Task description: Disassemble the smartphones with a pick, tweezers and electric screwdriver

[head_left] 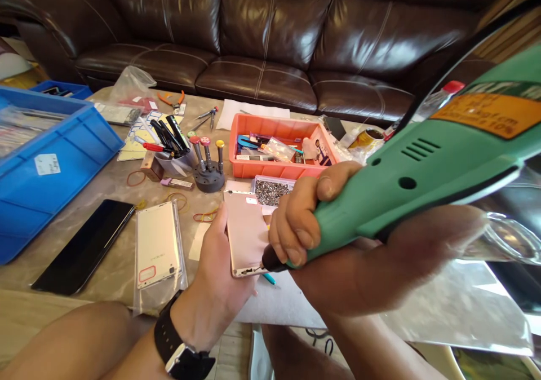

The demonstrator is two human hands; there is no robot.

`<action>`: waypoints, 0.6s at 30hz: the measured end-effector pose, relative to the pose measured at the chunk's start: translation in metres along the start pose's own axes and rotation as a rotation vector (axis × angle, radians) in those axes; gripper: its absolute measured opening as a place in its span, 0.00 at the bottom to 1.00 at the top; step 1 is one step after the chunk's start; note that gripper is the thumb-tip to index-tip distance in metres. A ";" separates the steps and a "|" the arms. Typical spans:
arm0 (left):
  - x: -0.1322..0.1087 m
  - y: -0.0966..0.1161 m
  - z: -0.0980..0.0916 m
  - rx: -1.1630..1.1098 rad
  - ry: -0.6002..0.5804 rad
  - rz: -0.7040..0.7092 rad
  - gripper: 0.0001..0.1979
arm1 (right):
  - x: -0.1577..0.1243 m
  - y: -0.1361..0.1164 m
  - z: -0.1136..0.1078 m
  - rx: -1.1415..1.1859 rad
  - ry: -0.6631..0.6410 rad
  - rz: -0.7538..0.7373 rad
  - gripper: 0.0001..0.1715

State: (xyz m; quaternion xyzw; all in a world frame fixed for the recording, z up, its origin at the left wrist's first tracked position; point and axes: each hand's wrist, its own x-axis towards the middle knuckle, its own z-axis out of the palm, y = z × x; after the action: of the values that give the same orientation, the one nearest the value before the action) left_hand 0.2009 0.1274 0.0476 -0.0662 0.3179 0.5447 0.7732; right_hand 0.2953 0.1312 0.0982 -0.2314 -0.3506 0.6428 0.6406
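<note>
While the left hand (215,259) cups a phone (247,230), the right (346,273) slants downward.

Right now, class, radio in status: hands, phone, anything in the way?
Left hand holding pink phone. Right hand gripping green screwdriver, tip at phone's near end. Right hand and screwdriver partly hide phone's right side.

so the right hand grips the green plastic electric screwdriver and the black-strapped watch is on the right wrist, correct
Not quite: the head view shows the black-strapped watch on the left wrist, not the right. The right hand does grip the green plastic electric screwdriver.
</note>
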 end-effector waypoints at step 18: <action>-0.002 0.001 0.006 0.017 0.060 -0.018 0.29 | 0.003 -0.001 0.003 -0.108 0.067 0.008 0.26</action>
State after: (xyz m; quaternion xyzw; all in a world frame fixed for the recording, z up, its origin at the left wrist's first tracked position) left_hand 0.2022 0.1289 0.0539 -0.0790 0.3450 0.5327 0.7688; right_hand 0.2938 0.1334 0.1014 -0.2885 -0.3624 0.6171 0.6361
